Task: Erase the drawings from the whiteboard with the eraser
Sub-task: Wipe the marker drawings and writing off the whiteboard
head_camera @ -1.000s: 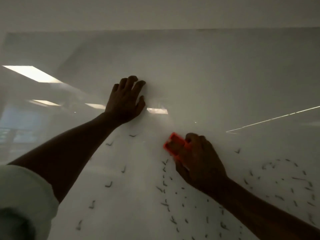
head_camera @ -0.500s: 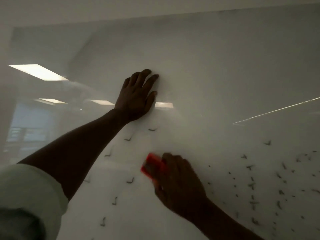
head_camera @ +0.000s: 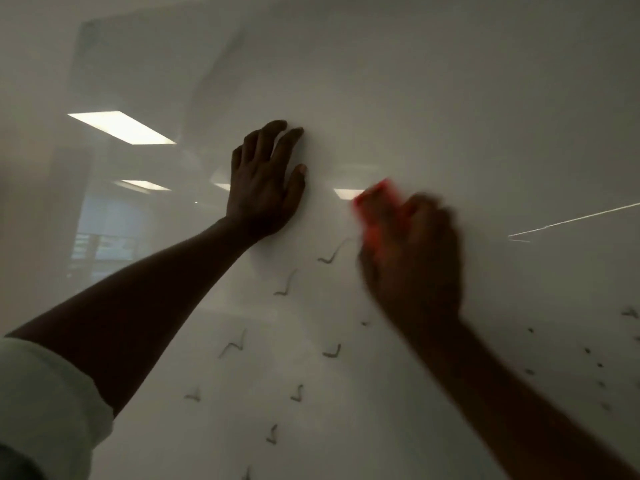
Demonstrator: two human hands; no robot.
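Two hands are up on the whiteboard (head_camera: 450, 98): my left hand (head_camera: 266, 188) lies flat against it, fingers spread and holding nothing, bracing me near the middle of the board, while my right hand (head_camera: 412, 258) is curled tight around the red eraser (head_camera: 375, 206), just to the right of the left one. The right hand and eraser are blurred, so I cannot tell exactly how my fingers wrap it; only its upper left corner and a strip of red down its left side show past my knuckles.

I judge the eraser light and fairly stiff, a small block that fits inside one palm, with a soft wiping face pressed to the board. It is best gripped across its back by the long sides, thumb on one and fingers on the other, so the face stays flat. The board looks glossy and slick, throwing back the ceiling lights (head_camera: 121, 128), so the eraser should glide easily and could skid if I press unevenly.

Plenty remains: small dark tick marks (head_camera: 287, 284) run below and between my hands toward the lower edge, and finer specks (head_camera: 595, 365) scatter toward the lower right.
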